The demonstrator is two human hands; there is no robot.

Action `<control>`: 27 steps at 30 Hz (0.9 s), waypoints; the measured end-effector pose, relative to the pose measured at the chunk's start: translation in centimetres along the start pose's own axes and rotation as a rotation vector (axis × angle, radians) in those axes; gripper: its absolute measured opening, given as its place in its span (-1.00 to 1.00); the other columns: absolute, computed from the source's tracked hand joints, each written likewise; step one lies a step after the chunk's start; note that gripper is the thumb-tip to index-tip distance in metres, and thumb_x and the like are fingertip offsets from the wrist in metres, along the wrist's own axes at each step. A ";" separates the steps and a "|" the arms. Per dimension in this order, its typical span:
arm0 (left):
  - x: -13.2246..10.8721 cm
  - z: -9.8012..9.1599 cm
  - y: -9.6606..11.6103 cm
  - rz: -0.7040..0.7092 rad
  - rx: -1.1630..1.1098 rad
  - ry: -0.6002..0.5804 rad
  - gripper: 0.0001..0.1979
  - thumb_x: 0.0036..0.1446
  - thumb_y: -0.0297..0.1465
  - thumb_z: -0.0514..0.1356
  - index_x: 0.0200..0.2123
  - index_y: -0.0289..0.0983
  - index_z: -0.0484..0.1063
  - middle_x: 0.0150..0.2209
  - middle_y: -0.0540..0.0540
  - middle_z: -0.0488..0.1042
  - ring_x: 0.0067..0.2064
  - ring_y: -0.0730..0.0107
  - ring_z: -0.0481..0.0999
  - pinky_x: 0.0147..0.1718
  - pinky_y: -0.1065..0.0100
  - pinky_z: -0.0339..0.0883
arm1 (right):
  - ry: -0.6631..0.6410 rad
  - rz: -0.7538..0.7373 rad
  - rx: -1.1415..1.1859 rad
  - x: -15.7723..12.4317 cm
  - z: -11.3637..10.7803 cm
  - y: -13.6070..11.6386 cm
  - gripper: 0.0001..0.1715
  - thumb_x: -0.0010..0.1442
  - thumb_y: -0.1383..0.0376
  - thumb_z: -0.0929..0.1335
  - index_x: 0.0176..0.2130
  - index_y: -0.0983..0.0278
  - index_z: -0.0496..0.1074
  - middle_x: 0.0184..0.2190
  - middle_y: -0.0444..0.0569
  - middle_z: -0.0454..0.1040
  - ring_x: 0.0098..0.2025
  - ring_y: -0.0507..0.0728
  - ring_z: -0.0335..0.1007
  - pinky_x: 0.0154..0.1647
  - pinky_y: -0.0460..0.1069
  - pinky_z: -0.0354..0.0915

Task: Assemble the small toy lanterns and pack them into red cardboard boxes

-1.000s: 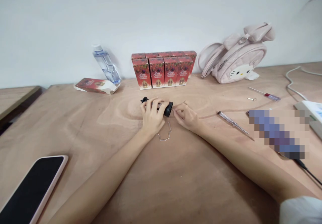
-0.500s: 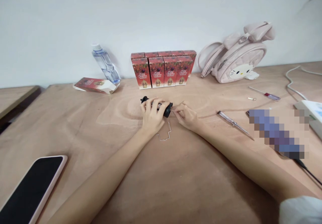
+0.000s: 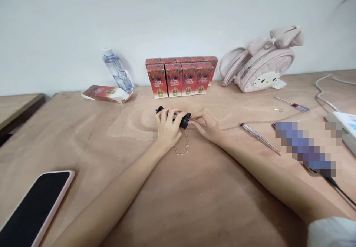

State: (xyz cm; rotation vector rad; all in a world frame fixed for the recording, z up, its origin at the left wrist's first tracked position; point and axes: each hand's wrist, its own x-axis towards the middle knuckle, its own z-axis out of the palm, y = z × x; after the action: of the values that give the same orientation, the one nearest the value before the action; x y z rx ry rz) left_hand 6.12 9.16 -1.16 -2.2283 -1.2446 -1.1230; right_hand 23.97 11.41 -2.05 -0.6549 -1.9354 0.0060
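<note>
A small black lantern (image 3: 185, 121) lies on its side on the table, its wide base towards the right. My left hand (image 3: 169, 124) is wrapped over its middle and hides much of it. At the base end, my right hand (image 3: 206, 126) has thumb and fingers pinched together, right against the underside. Whatever those fingertips grip is too small to make out. A thin bent wire (image 3: 182, 153) lies on the wood just below my left hand.
Red Christmas boxes (image 3: 174, 80) stand at the back, with an opened box (image 3: 104, 93) and a water bottle (image 3: 118, 69) to their left. Rightward are a pink bag (image 3: 264, 67), two screwdrivers (image 3: 258, 136) (image 3: 299, 107) and a blurred-out item (image 3: 303, 147). A phone (image 3: 36, 206) lies front left.
The fingers of my right hand have shifted slightly at the lantern's base, with the knuckles a little higher. My left hand and the lantern stay almost in place.
</note>
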 end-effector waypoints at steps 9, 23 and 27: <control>0.1 0.0 0.0 -0.037 -0.003 -0.014 -0.58 -0.01 -0.66 0.10 -0.08 -0.19 0.37 -0.11 -0.15 0.46 0.00 0.10 0.31 -0.09 0.09 0.10 | -0.028 -0.004 0.054 0.4 -0.3 -0.3 -0.90 0.23 0.41 0.33 -0.22 0.22 0.37 -0.37 -0.07 0.52 -0.33 0.07 0.41 -0.32 -0.03 0.37; 0.2 -0.1 -0.1 -0.060 -0.053 -0.088 -0.54 -0.03 -0.67 0.09 -0.05 -0.20 0.35 -0.09 -0.17 0.43 0.02 0.08 0.29 -0.07 0.08 0.09 | -0.059 0.202 0.037 0.3 -0.5 0.1 -0.80 0.23 0.16 0.36 -0.20 0.22 0.45 -0.37 -0.06 0.52 -0.35 0.08 0.40 -0.29 0.02 0.36; 0.1 -0.1 -0.2 -0.064 -0.062 -0.113 -0.52 -0.04 -0.67 0.08 -0.04 -0.19 0.35 -0.08 -0.18 0.42 0.02 0.07 0.28 -0.06 0.06 0.09 | -0.099 0.169 0.054 0.4 -0.4 0.2 -0.75 0.23 0.17 0.35 -0.10 0.20 0.46 -0.34 -0.06 0.54 -0.33 0.08 0.40 -0.26 0.03 0.36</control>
State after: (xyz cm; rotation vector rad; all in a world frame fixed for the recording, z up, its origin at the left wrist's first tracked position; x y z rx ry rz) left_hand 5.91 9.30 -0.98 -2.3416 -1.3523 -1.0863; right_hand 24.31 11.65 -1.58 -0.7925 -1.9620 0.1995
